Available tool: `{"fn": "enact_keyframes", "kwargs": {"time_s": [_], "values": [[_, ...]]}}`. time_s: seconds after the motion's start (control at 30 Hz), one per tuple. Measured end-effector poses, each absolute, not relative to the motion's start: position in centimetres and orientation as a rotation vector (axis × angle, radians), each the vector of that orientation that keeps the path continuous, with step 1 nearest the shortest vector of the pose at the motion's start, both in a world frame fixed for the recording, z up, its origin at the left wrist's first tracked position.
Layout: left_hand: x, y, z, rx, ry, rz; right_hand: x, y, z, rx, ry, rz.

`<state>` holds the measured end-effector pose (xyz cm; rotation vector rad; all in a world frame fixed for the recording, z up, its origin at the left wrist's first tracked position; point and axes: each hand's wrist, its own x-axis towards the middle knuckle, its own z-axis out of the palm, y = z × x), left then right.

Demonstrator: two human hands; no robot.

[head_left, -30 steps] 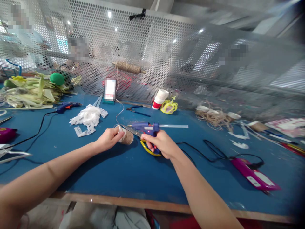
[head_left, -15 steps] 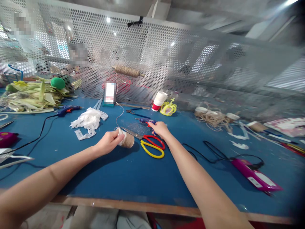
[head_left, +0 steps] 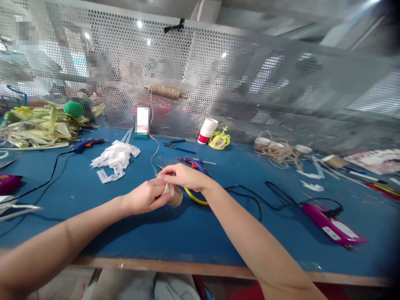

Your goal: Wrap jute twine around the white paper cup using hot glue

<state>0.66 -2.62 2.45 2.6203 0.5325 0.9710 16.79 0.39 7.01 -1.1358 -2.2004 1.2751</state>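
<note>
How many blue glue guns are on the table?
2. The left glue gun lies left of the crumpled white strips; the middle glue gun lies just beyond the right hand. Others may be hidden.

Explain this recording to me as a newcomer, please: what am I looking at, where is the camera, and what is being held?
There is no machine here, just a person's two bare hands. One camera, worn on the head, looks forward and down over a blue tabletop.

The left hand holds a twine-wrapped paper cup. The right hand's fingertips are at its rim; whether they pinch anything is hidden. A twine strand runs to the hands from a twine roll at the perforated metal screen.

Near the right hand are a blue glue gun and yellow-handled scissors, partly covered. Around them lie pliers, white plastic strips and a purple power strip.
</note>
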Motion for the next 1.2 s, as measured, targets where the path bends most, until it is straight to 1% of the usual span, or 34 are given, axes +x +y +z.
{"fn": "enact_keyframes", "kwargs": {"time_s": [0.13,0.23,0.37,0.53,0.63,0.8,1.07,1.2], "values": [[0.6,-2.9,2.6,2.598,0.471,0.933,16.4,-0.1,6.8,-1.255,-1.915,1.176],[0.4,-3.0,2.6,2.496,0.613,0.873,16.7,-0.6,6.8,-1.216,-1.743,1.254],[0.3,-3.0,2.5,2.183,0.821,0.789,17.0,-1.3,7.2,-1.102,-1.573,1.331],[0.5,-2.9,2.5,1.781,0.871,0.789,17.7,-1.6,7.9,-1.015,-1.375,1.416],[0.5,-2.9,2.5,1.687,0.886,0.796,18.1,-1.5,7.9,-0.976,-1.329,1.421],[0.4,-2.8,2.3,1.642,0.873,0.791,18.2,-1.3,7.3,-0.984,-1.304,1.319],[0.5,-2.9,2.5,1.731,0.944,0.765,18.2,-2.4,7.8,-0.954,-1.383,1.157],[0.5,-3.3,2.8,1.756,0.927,0.750,18.1,-2.1,7.4,-0.980,-1.394,1.142]]}}
